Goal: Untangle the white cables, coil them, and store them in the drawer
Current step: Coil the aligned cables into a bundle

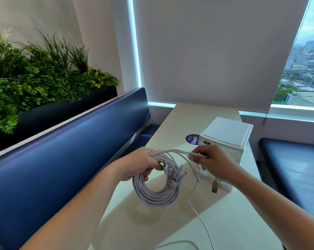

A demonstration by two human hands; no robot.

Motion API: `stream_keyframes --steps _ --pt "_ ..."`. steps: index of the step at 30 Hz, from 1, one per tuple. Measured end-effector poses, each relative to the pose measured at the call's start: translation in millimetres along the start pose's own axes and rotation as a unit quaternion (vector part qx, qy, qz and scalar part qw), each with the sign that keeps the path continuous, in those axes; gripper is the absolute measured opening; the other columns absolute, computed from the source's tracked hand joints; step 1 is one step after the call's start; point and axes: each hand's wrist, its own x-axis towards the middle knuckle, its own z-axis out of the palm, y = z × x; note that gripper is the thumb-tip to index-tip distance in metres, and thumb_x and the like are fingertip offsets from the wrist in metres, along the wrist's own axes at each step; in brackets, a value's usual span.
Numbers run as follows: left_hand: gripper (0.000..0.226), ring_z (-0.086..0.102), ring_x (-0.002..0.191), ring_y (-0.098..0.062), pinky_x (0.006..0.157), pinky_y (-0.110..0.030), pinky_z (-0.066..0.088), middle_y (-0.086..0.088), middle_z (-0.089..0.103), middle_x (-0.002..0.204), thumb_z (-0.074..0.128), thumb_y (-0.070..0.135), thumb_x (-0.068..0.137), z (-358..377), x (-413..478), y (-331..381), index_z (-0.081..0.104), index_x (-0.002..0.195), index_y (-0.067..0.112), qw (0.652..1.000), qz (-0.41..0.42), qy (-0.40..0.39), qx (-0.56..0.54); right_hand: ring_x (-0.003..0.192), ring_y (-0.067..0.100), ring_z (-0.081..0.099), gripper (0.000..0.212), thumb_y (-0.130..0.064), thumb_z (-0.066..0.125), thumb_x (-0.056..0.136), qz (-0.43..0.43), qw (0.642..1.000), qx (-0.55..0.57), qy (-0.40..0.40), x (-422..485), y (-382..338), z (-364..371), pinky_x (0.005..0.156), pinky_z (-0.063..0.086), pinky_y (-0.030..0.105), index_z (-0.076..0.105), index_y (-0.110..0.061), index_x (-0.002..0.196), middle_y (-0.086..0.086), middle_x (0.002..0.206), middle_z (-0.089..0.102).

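Booth seating in blue upholstery (66,141) runs along the left, backed by a dark planter of green foliage (35,78); a lowered pale roller blind (215,51) covers most of the window, with a strip of city view at the far right.

Counter (152,222): pale, narrow, running from the near edge to the window wall.

White drawer unit (226,139): small boxy cabinet standing toward the counter's far right edge, with a dark label on its front upper corner. Whether any drawer is open cannot be told, as the right hand covers most of the front.

Round purple sticker (192,139): flat on the counter, just left of the drawer unit and partly hidden by it.

White cables (156,193): gathered as a multi-turn coil, held above the counter's middle and hanging down from the left hand; its shadow falls on the counter beneath. Several connector ends (176,175) cluster at the right side of the coil. A few strands arch from the top of the coil across to the right hand. One loose strand (197,213) trails down onto the counter toward the near edge. A USB plug (214,186) dangles below the right hand, in front of the drawer unit.

Left hand (143,165): closed around the top of the coil (fingers wrapped through the loops).

Right hand (212,161): closed, pinching the arching strands between thumb and fingers, in front of the drawer unit.
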Motion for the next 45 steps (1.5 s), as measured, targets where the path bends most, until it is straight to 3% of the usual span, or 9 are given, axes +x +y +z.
stream_keyframes --steps 4,9,13,18,21,23,27,38,45 --pt "0.012 0.027 0.046 -0.012 0.046 -0.025 0.038 -0.004 0.03 0.06 0.059 -0.001 0.087 1 -1 4 0.053 0.091 0.009 1.0 0.007 -0.008 -0.006 0.042 0.011 0.051 0.017 -0.022 0.06 0.092 0.011 1.0 0.025 -0.002 -1 -3 4 0.052 0.044 0.032 0.064 -0.022 0.076 -0.006 0.053 0.062" --pt "0.01 0.027 0.045 -0.011 0.046 -0.025 0.038 -0.001 0.031 0.057 0.057 -0.001 0.089 5 -1 8 0.052 0.091 0.007 1.0 0.012 -0.01 -0.028 0.056 0.018 0.067 0.017 -0.008 0.055 0.093 0.028 0.989 0.136 0.06 -4 -3 19 0.07 0.053 0.05 0.06 -0.024 0.089 -0.004 0.08 0.073" --pt "0.012 0.027 0.045 -0.01 0.046 -0.024 0.038 -0.001 0.031 0.058 0.056 -0.001 0.091 8 -1 11 0.053 0.085 0.008 0.999 0.011 -0.017 -0.043 0.066 0.013 0.066 0.025 -0.014 0.059 0.092 -0.01 0.976 0.173 0.131 -14 -4 35 0.071 0.053 0.034 0.043 -0.032 0.099 -0.009 0.107 0.065" --pt "0.011 0.029 0.044 -0.01 0.046 -0.024 0.039 0.001 0.033 0.056 0.055 -0.002 0.092 10 -3 14 0.057 0.087 0.008 0.998 0.015 -0.028 -0.045 0.089 0.005 0.054 0.032 -0.012 0.057 0.091 -0.088 0.983 0.02 0.158 -17 -2 43 0.076 0.04 0.02 0.044 -0.037 0.106 -0.02 0.122 0.052" --pt "0.01 0.028 0.044 -0.01 0.046 -0.024 0.038 0.001 0.033 0.055 0.055 -0.002 0.091 10 -4 15 0.058 0.09 0.007 0.999 0.012 -0.029 -0.043 0.116 0.008 0.044 0.054 -0.006 0.049 0.078 -0.13 0.984 -0.011 0.118 -14 1 41 0.095 0.038 0.025 0.043 -0.032 0.125 -0.012 0.139 0.041" --pt "0.007 0.028 0.045 -0.01 0.046 -0.024 0.038 0.0 0.033 0.057 0.056 -0.002 0.091 10 -3 16 0.058 0.097 0.002 0.999 0.01 -0.035 -0.041 0.126 0.005 0.041 0.065 -0.001 0.05 0.08 -0.086 0.991 0.099 0.001 -15 -5 36 0.106 0.037 0.03 0.034 -0.039 0.131 -0.01 0.142 0.039" --pt "0.033 0.03 0.046 -0.01 0.046 -0.024 0.039 0.0 0.036 0.058 0.058 0.0 0.09 11 0 15 0.051 0.121 -0.01 0.998 0.002 -0.052 -0.028 0.108 0.015 0.06 0.078 -0.007 0.049 0.072 0.004 0.926 0.343 -0.157 -13 -18 25 0.1 0.041 0.027 0.023 -0.039 0.139 0.006 0.119 0.065" --pt "0.053 0.022 0.047 -0.012 0.044 -0.023 0.037 -0.005 0.023 0.064 0.063 0.009 0.077 5 -1 17 0.048 0.122 -0.013 0.998 0.006 -0.051 -0.023 0.109 0.032 0.051 0.057 -0.007 0.061 0.08 0.005 0.872 0.377 -0.311 -6 -14 6 0.098 0.043 0.045 0.047 -0.017 0.135 0.026 0.13 0.051" --pt "0.033 0.027 0.045 -0.012 0.043 -0.024 0.038 -0.003 0.03 0.059 0.063 0.005 0.085 4 -2 16 0.053 0.112 -0.011 0.999 -0.001 -0.036 0.004 0.065 0.019 0.046 0.028 -0.022 0.057 0.091 -0.016 0.942 0.202 -0.267 2 -12 -3 0.059 0.042 0.021 0.053 0.003 0.101 0.007 0.073 0.052"
